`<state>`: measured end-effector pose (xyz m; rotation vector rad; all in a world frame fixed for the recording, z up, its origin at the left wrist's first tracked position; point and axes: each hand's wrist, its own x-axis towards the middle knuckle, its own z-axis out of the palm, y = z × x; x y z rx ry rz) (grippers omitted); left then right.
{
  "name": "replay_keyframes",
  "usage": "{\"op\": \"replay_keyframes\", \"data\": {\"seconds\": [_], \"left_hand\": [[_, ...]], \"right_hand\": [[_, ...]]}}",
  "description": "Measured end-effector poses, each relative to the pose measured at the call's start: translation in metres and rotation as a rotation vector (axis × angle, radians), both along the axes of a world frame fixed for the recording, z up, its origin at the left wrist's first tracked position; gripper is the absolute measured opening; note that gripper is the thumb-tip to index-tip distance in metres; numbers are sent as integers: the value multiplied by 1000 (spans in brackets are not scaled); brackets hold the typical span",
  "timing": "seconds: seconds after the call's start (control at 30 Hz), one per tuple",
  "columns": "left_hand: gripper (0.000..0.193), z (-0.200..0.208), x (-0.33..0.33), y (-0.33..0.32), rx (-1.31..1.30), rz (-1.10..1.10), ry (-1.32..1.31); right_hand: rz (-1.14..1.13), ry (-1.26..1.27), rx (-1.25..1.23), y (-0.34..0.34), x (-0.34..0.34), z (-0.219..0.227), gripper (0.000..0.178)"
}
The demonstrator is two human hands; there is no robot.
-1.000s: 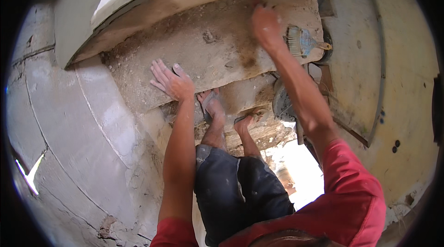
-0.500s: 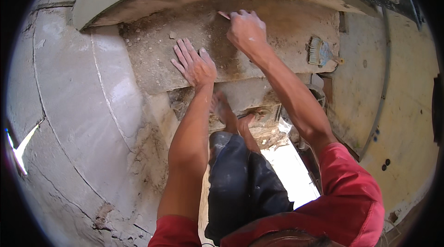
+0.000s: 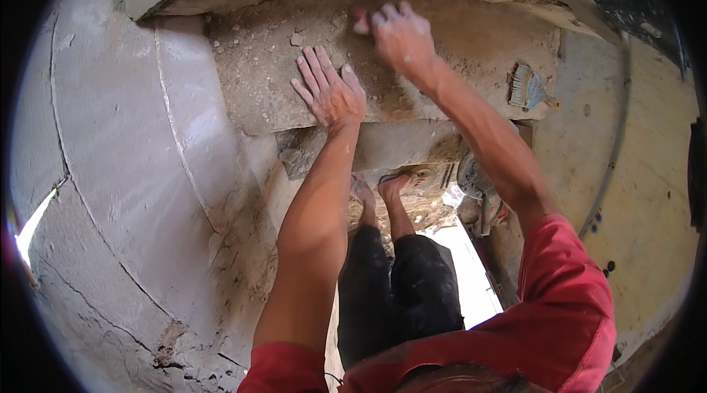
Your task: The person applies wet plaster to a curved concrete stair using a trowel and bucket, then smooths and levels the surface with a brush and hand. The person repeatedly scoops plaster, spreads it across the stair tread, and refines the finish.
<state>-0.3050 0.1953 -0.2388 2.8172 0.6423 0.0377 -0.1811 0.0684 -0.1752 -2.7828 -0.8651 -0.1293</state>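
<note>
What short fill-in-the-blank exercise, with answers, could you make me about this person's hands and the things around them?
1. The left hand rests ____ down on the dusty step, its fingers spread.
2. The right hand, with a small, blurred reddish thing at its fingers, is ____ (nearer/farther) to the brush than the left hand is.
3. The brush's ____ face the hands, while its handle points away.
4. The person's shirt is ____ in colour.

Missing words: palm; nearer; bristles; red.
</note>
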Motion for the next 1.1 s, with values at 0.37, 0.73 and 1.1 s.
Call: {"op": "replay_keyframes", "data": {"seconds": [0.37,0.73,1.1], "left_hand": [[66,4,-1,-3,-4,-10,-68],[70,5,-4,-2,55,-36,-120],[73,10,-4,0,-58,10,-22]], "right_hand": [[20,183,-124,-21,2,22,19],[-116,-98,37,-38,-1,12,14],[-40,44,22,46,3,5,18]]}}
